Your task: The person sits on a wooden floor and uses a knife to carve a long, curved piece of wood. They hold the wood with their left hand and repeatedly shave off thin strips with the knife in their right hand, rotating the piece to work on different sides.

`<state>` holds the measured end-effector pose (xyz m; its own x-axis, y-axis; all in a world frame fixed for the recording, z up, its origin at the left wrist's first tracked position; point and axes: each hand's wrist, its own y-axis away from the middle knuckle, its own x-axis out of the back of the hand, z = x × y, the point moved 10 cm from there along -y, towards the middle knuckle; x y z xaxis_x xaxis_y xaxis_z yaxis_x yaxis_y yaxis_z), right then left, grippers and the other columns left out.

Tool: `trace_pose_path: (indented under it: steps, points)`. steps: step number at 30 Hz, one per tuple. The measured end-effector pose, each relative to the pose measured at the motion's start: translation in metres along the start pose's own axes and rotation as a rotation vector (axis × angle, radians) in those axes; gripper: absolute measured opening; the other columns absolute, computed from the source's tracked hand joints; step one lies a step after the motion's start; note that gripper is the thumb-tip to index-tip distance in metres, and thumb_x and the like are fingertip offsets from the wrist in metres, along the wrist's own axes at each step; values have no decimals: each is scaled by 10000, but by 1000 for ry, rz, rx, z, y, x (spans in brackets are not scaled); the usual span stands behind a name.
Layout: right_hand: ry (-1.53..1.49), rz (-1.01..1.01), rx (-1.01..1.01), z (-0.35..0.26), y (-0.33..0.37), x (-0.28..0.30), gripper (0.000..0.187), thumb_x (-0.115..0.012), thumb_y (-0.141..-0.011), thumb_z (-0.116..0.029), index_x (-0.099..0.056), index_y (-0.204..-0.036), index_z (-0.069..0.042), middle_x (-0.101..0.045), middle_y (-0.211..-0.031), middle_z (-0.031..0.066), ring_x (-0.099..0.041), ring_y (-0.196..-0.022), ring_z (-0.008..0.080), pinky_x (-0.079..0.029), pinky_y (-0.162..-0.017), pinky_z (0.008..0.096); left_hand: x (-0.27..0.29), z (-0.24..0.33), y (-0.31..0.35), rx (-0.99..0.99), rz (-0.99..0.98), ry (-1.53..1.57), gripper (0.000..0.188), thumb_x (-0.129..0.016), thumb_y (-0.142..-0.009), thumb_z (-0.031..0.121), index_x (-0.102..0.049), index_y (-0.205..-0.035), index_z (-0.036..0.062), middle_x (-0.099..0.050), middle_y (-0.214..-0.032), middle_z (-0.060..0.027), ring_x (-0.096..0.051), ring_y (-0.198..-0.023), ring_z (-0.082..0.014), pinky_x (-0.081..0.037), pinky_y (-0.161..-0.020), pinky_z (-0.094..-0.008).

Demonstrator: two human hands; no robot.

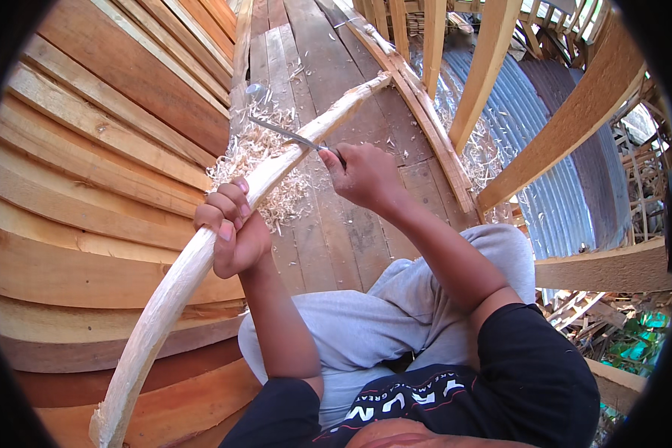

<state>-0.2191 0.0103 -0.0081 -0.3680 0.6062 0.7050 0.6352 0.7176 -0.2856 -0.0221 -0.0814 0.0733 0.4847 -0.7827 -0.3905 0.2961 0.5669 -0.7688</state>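
Note:
A long, peeled wooden pole (164, 308) runs slantwise from the lower left to the far middle. My left hand (233, 230) is closed around it near its middle. Farther up, my right hand (360, 173) grips the dark handle of a knife (285, 133). Its narrow blade lies across the pole, pointing left, and seems to touch the wood. The pole's far end (383, 78) meets a wooden rail (418, 101) on the right. Pale curled shavings (265, 160) lie heaped beneath and beside the pole.
A wall of stacked planks (104, 201) rises close on my left. Upright wooden posts (485, 71) stand to the right, with corrugated metal sheets (549, 187) beyond them. A small grey cylindrical object (254, 90) rests on the plank floor (336, 250). My crossed legs (351, 321) are close below the pole.

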Motion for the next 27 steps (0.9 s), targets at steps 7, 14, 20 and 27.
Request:
trace_pose_path:
  steps: [7,14,20,27]
  points:
    - [25,-87,35,-20,8,4,418,-489,-928,-404,-675,-769,-66,-635,-668,193,-638,-664,391,-497,-608,497,-2,4,1,13,-4,7,195,-537,-705,187,-342,-703,178,-322,-637,32,-365,-685,-128,-315,-848,-352]
    - [-53,-37,111,-24,11,4,419,-522,-923,-392,-610,-692,-54,-594,-611,191,-602,-599,398,-452,-539,499,-8,4,1,15,-27,7,200,-536,-698,192,-336,-699,177,-314,-637,34,-363,-685,-125,-316,-857,-348]
    - [-11,-48,125,-34,21,6,416,-530,-921,-390,-580,-671,-61,-579,-586,174,-593,-584,398,-450,-522,493,-3,3,0,18,40,-3,204,-534,-696,197,-331,-693,179,-313,-646,32,-366,-694,-130,-319,-868,-355]
    - [-1,-26,97,-21,15,-1,396,-528,-926,-377,-603,-683,-74,-578,-561,152,-604,-551,371,-451,-510,481,1,7,-1,24,63,15,203,-532,-698,196,-330,-690,179,-313,-640,29,-366,-692,-134,-317,-866,-360]
